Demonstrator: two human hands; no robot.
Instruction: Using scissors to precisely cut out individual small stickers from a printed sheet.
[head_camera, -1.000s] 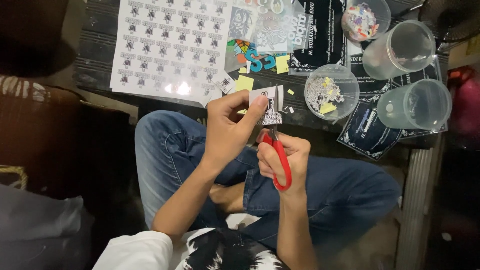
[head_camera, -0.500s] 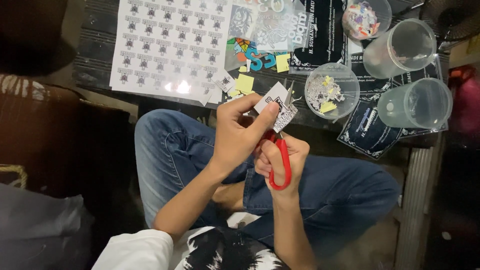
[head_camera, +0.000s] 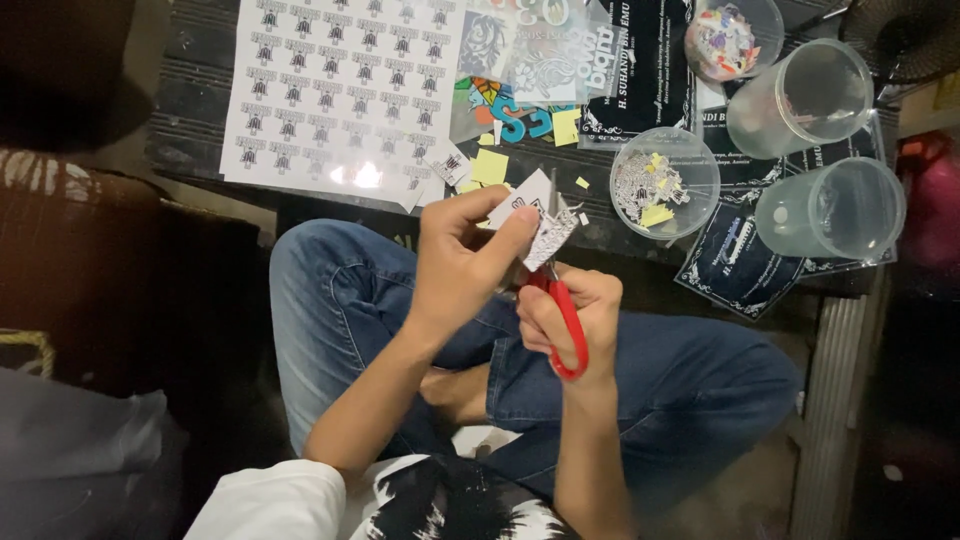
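one small b/w printed paper piece (head_camera: 535, 215)

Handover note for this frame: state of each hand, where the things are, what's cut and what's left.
Left hand: pinches a small printed paper piece over the lap.
Right hand: grip closed on red-handled scissors, blades at the piece's edge.
Done: cut bits lie in a clear round container, with loose yellow scraps on the low table.
Left: the printed sheet there is mostly uncut; two clear cups look empty.
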